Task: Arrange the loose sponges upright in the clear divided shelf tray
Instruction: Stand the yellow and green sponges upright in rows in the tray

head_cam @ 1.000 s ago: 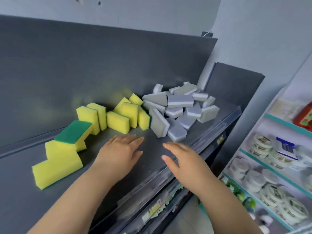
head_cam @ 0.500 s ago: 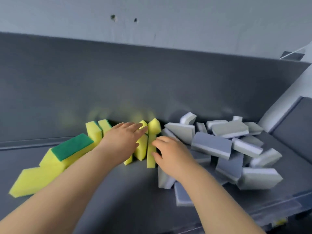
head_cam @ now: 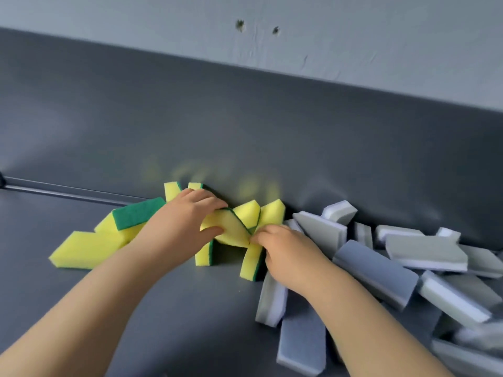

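The dark shelf point(head_cam: 136, 308) carries everything. No clear divided tray can be made out on it. A loose heap of grey sponges point(head_cam: 424, 251) sprawls to the right, mostly flat or leaning. The yellow sponges point(head_cam: 89, 247) with green scouring faces lie left and centre along the back panel point(head_cam: 245, 131), some on edge and some toppled.

The move turns on the tilted sponge point(head_cam: 230, 227), which lies straight ahead between both hands. Its long axis runs left to right and slopes down to the right, so it is not yet upright. It looks soft and light.

The left hand point(head_cam: 177, 229) is nearer and grips its high end, fingers over and thumb under. The right hand point(head_cam: 288, 251) pinches its low end, just above an upright sponge point(head_cam: 250, 263).
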A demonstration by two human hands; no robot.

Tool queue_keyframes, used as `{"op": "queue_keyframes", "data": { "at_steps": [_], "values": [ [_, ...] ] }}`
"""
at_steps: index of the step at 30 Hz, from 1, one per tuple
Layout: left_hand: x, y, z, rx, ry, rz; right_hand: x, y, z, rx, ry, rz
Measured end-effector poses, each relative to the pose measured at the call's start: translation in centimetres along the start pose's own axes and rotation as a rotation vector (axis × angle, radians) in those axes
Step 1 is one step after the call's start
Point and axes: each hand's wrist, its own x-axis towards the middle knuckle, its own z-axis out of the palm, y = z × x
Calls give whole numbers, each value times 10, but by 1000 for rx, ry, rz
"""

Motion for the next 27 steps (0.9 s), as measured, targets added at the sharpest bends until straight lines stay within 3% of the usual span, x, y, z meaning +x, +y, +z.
{"op": "queue_keyframes", "data": {
  "at_steps": [9, 14, 21, 27],
  "values": [
    [-36, 8, -3, -256, 216, -400, 11, -11, -4, -135, -8, -96],
    [-48, 7, 3, -409, 216, -473, 16, -20, 5, -235, 11, -125],
    [-52, 3, -4, -452, 252, -518, -4, -19, 1, 236, 392, 124],
    [-48, 13, 1, -623, 164, -469, -18, -43, 2, 639, 505, 269]
  ]
}}
